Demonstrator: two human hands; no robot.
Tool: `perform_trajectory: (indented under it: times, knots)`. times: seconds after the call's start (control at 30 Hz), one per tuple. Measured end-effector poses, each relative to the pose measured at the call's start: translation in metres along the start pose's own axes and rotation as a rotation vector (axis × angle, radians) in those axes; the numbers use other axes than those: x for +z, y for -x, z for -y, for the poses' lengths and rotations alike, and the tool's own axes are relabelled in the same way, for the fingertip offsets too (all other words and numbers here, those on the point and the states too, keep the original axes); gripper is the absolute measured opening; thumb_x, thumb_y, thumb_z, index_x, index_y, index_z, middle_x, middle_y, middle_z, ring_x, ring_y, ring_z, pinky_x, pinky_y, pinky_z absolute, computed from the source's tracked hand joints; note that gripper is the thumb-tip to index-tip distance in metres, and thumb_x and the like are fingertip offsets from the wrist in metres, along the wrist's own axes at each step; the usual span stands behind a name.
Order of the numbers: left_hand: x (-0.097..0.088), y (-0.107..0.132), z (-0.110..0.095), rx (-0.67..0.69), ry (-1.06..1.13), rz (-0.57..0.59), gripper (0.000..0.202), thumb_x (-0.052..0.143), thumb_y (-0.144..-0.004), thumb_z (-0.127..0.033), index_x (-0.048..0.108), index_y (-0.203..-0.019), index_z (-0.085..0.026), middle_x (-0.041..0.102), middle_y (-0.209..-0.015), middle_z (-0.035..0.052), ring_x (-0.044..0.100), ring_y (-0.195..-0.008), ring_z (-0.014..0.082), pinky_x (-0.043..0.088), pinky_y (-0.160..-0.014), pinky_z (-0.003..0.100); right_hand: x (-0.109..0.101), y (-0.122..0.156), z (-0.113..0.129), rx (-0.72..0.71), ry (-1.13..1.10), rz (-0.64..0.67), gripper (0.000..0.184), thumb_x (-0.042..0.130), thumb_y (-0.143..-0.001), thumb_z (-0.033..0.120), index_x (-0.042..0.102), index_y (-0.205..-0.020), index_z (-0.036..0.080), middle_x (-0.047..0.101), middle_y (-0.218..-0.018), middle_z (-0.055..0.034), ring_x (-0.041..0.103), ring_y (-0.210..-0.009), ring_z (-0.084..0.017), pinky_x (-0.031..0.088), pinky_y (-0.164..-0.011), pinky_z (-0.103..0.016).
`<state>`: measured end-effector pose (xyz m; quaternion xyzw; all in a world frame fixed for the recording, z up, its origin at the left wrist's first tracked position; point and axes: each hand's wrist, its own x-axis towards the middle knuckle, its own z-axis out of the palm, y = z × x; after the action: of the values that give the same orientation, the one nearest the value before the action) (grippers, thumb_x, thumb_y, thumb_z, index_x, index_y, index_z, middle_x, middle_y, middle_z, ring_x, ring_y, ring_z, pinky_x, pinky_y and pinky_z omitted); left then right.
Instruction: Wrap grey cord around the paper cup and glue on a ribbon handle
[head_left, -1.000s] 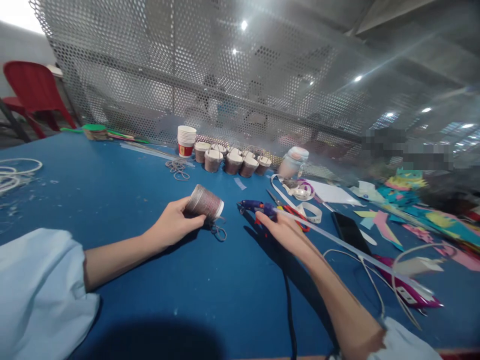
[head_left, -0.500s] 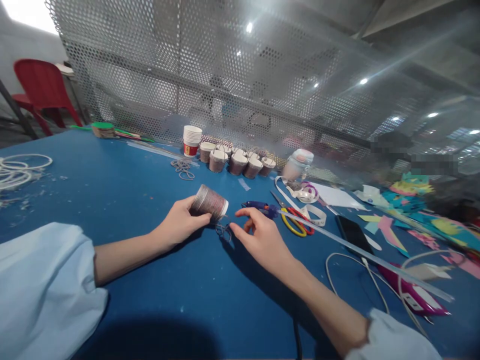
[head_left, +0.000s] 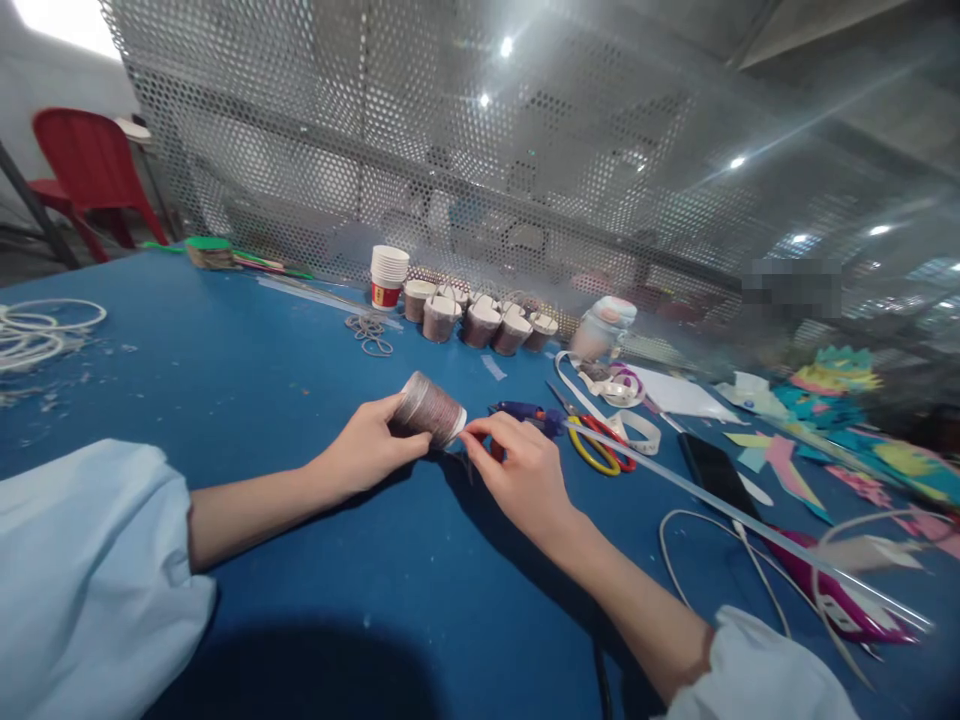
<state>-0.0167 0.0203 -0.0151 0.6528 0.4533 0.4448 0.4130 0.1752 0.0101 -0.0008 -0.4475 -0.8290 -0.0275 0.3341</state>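
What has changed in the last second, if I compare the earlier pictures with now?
The right hand left the blue glue gun and moved left; its fingertips now reach the rim of the cord-wrapped cup. The left hand kept holding that cup; the scissors stayed put.

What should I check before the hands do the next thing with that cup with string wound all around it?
1. The left hand grips the brown string-wrapped paper cup, which lies on its side: ok.
2. The right hand has its fingertips at the cup's white rim: ok.
3. Loose string end pinched between those fingertips: cannot tell.
4. The blue glue gun lies close behind the right hand: ok.
5. The yellow-and-red-handled scissors lie flat on the blue table, apart from both hands: ok.
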Motion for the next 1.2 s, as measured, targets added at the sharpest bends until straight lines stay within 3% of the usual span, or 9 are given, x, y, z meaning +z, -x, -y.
perform_trajectory:
  times: [0.1, 0.3, 0.9, 1.2]
  knots:
    - [0.0, 0.0, 0.0, 0.022, 0.001, 0.022, 0.026, 0.059, -0.069, -0.025, 0.067, -0.09, -0.013, 0.071, -0.081, 0.0025, 0.064, -0.075, 0.0186, 0.053, -0.072, 0.03, 0.0, 0.0, -0.001, -0.085, 0.084, -0.034, 0.021, 0.052, -0.092, 0.024, 0.068, -0.08, 0.018, 0.069, -0.074, -0.0036, 0.057, -0.062, -0.013, 0.035, -0.063, -0.029]
    - [0.001, 0.0, 0.001, 0.026, -0.016, 0.051, 0.024, 0.057, -0.069, -0.022, 0.066, -0.089, -0.013, 0.07, -0.079, 0.0023, 0.063, -0.073, 0.0183, 0.052, -0.07, 0.03, -0.001, 0.0, -0.004, -0.118, 0.114, -0.052, 0.022, 0.053, -0.093, 0.025, 0.068, -0.08, 0.017, 0.069, -0.075, -0.0042, 0.061, -0.07, -0.015, 0.035, -0.065, -0.03]
    - [-0.001, 0.003, -0.004, 0.061, -0.025, 0.11, 0.024, 0.06, -0.067, -0.023, 0.068, -0.087, -0.013, 0.072, -0.079, 0.0025, 0.066, -0.073, 0.0191, 0.054, -0.071, 0.028, -0.006, 0.002, -0.009, -0.045, 0.084, -0.052, 0.019, 0.054, -0.091, 0.024, 0.068, -0.08, 0.019, 0.068, -0.077, -0.0037, 0.06, -0.071, -0.015, 0.038, -0.068, -0.029]
    - [-0.002, 0.005, 0.0, 0.123, 0.002, 0.189, 0.024, 0.06, -0.07, -0.019, 0.07, -0.091, -0.014, 0.073, -0.088, 0.0028, 0.066, -0.087, 0.0211, 0.053, -0.081, 0.029, -0.01, 0.005, -0.009, 0.041, -0.062, -0.022, 0.018, 0.054, -0.09, 0.024, 0.067, -0.079, 0.019, 0.065, -0.075, -0.0044, 0.058, -0.072, -0.016, 0.043, -0.068, -0.029]
